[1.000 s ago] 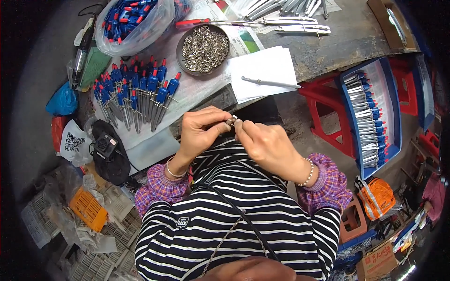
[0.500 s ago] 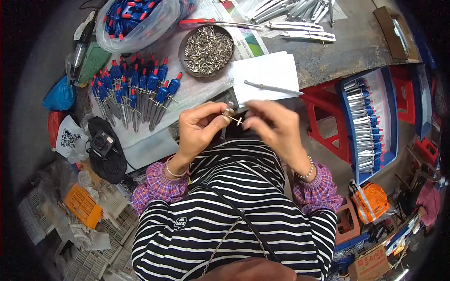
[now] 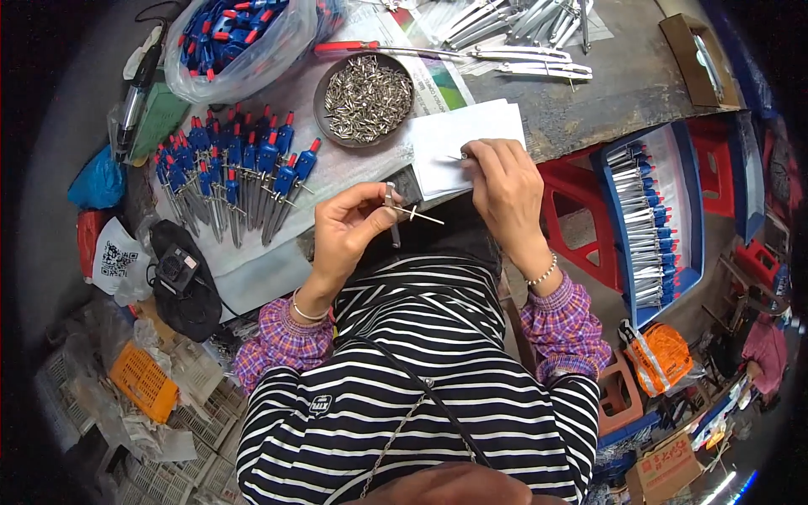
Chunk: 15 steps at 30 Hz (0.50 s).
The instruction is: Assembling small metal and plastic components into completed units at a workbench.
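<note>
**Left fingers pinch a slim silver-grey metal bar as the right hand reaches over white paper**

The slim silver-grey metal bar (image 3: 390, 197) is just above the middle of the frame, upright in the picture, in the grip of the left hand (image 3: 345, 229), whose thumb and forefinger are closed on it. A thin silver rod (image 3: 429, 219) with a short crosspiece juts from it toward the right.

The right hand (image 3: 507, 181) is above the stack of white paper sheets (image 3: 432, 135), right of centre. Its thumb and forefinger are bent close together at a small grey metal tip (image 3: 459, 157); whether they grip it, I cannot tell, as the spot is blurred.

Above the left hand, a dark round bowl (image 3: 355, 144) full of small silver pins (image 3: 368, 97) stands on the worn grey counter (image 3: 619, 94). To its left lies a cluster of grey-legged compasses with blue heads and red tips (image 3: 268, 154). At the upper left, a clear plastic bag (image 3: 278, 71) holds blue and red plastic parts (image 3: 242, 29). A red-handled screwdriver (image 3: 347, 46) lies above the bowl, near loose silver metal arms (image 3: 539, 70). At right, a blue rectangular tray (image 3: 699, 215) holds a row of blue-headed compasses (image 3: 656, 236) beside a red plastic stool (image 3: 575, 189).
</note>
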Each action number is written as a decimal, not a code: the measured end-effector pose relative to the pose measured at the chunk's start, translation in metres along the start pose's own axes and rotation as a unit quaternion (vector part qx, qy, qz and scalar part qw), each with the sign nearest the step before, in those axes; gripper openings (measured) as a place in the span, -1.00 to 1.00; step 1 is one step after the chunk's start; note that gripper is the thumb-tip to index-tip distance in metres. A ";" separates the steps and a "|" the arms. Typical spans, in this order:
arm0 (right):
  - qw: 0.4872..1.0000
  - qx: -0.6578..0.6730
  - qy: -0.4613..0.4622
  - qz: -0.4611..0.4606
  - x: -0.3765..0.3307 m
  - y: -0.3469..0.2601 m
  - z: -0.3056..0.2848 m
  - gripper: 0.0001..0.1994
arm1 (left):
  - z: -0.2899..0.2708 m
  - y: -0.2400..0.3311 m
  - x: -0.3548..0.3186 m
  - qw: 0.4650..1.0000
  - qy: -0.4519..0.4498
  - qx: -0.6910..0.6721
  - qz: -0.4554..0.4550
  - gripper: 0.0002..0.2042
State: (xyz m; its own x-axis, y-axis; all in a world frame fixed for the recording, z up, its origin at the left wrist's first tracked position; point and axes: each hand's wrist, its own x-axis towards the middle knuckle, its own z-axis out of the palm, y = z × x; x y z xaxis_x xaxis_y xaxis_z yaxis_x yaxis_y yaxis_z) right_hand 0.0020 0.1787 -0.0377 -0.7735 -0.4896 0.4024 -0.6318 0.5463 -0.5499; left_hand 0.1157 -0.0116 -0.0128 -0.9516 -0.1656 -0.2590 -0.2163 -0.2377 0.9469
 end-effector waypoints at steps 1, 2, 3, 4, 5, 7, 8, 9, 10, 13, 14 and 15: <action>1.000 0.000 0.001 -0.002 0.000 0.001 -0.002 -0.83 | 0.001 -0.001 0.001 1.000 -0.002 -0.017 -0.002 -0.80; 0.998 0.053 0.019 0.010 0.001 0.003 -0.005 -0.84 | 0.002 0.000 0.001 0.999 -0.003 -0.034 -0.005 -0.80; 0.994 0.107 0.033 0.020 0.002 0.004 -0.005 -0.85 | 0.001 0.000 0.002 0.999 0.001 -0.036 -0.002 -0.80; 0.994 0.108 0.031 0.016 0.003 0.002 -0.007 -0.85 | 0.001 0.001 0.002 0.999 0.004 -0.033 -0.008 -0.80; 0.966 0.227 0.014 0.125 0.002 -0.005 -0.013 -0.87 | 0.001 0.002 0.003 0.999 0.008 -0.031 -0.014 -0.81; 0.826 0.469 -0.024 0.311 0.002 -0.022 -0.026 -0.83 | 0.006 0.005 0.004 0.999 0.015 -0.040 0.007 -0.82; 0.828 0.468 -0.028 0.308 -0.003 -0.024 -0.027 -0.83 | 0.009 0.007 0.005 0.998 0.019 -0.045 0.025 -0.83; 0.754 0.551 -0.046 0.355 -0.011 -0.023 -0.024 -0.80 | 0.013 0.008 0.006 0.998 0.024 -0.048 0.027 -0.83; 0.669 0.624 -0.064 0.397 -0.015 -0.024 -0.025 -0.76 | 0.017 0.010 0.007 0.998 0.021 -0.038 0.045 -0.83; 0.584 0.692 -0.076 0.418 -0.028 -0.032 -0.021 -0.66 | 0.026 0.015 0.008 0.998 0.011 -0.027 0.063 -0.82; 0.575 0.702 -0.074 0.413 -0.031 -0.032 -0.020 -0.64 | 0.027 0.016 0.008 0.998 -0.001 -0.023 0.064 -0.82; 0.575 0.702 -0.077 0.413 -0.032 -0.032 -0.019 -0.64 | 0.027 0.014 0.008 0.997 -0.006 -0.009 0.073 -0.82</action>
State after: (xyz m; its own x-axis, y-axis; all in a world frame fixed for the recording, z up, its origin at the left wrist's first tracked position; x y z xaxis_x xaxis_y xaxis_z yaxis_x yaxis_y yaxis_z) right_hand 0.0460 0.1896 -0.0185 -0.6987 -0.5713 -0.4306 0.6949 -0.3989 -0.5984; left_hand 0.0992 0.0093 0.0038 -0.9752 -0.1880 -0.1169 -0.0722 -0.2290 0.9708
